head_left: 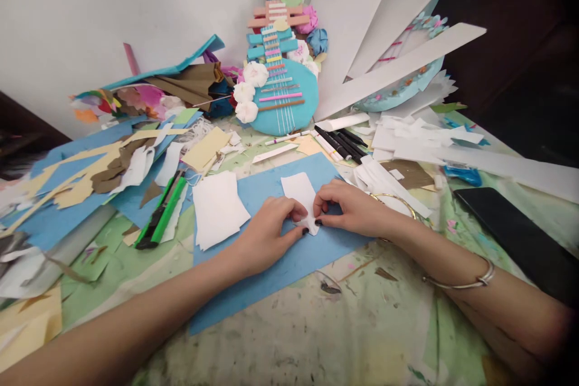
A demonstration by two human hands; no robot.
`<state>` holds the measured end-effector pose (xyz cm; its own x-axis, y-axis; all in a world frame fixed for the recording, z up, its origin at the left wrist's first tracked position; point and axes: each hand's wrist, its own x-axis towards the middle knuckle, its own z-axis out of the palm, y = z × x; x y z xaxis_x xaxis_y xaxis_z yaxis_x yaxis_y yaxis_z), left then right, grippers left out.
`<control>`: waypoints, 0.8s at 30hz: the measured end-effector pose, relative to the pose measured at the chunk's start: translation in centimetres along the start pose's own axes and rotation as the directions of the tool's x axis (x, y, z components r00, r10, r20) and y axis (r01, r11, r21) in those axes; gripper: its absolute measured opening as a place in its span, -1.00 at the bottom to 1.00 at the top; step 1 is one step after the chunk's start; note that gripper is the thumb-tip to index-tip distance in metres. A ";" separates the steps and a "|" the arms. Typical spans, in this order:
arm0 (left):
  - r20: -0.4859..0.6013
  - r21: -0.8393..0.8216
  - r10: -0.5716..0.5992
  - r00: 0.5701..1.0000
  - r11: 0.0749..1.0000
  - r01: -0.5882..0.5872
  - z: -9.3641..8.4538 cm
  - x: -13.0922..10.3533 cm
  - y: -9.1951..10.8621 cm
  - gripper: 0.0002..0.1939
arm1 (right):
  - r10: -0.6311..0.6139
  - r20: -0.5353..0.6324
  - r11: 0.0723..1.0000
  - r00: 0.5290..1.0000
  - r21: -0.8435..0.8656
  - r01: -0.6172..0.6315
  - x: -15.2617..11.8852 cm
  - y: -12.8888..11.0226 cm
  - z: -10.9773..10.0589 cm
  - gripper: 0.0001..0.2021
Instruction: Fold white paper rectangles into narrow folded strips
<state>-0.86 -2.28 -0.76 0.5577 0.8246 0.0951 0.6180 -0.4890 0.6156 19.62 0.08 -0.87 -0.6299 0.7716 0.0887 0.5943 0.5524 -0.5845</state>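
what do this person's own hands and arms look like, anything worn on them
No sleeves show on either forearm. The left hand and right hand are gloveless, with dark polish on the thumbnails. A thin gold-coloured bangle circles the right wrist, and a silver-coloured bangle sits further up that forearm. No jewellery shows on the left.

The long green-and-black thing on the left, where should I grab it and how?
Probably best around the middle of the green-and-black tool, from above, with the left hand, which is nearer. It lies slanted on its surface, long and narrow, so the hand could close across its two long sides. Nothing covers its middle, and a central hold should balance it.
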 end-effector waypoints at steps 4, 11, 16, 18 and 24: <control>0.094 0.027 -0.014 0.995 1.000 0.011 -0.5 0.9 0.2 -0.94 | -0.011 -0.005 1.000 1.000 0.010 0.011 0.0 0.2 0.0 -0.98; 0.122 0.048 -0.023 0.992 0.999 0.018 -0.5 1.5 0.1 -0.94 | -0.015 -0.013 1.000 1.000 0.015 0.016 0.0 0.2 0.1 -0.98; 0.130 0.076 -0.017 0.991 0.997 0.007 -0.5 1.7 0.2 -0.94 | -0.004 -0.009 1.000 1.000 0.011 0.004 0.0 0.3 0.1 -0.98; 0.129 0.080 -0.010 0.992 0.997 0.000 -0.4 1.7 0.2 -0.96 | 0.004 -0.008 1.000 1.000 0.011 -0.004 0.0 0.3 0.1 -0.98; 0.063 0.136 -0.018 0.998 0.991 0.009 0.0 1.2 0.3 -1.00 | 0.011 -0.002 1.000 1.000 0.011 -0.011 0.1 0.2 0.0 -0.97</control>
<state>0.03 -1.46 -0.42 0.5803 0.8137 0.0344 0.6926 -0.5153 0.5047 19.68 0.23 -1.00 -0.6221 0.7785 0.0839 0.5960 0.5402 -0.5941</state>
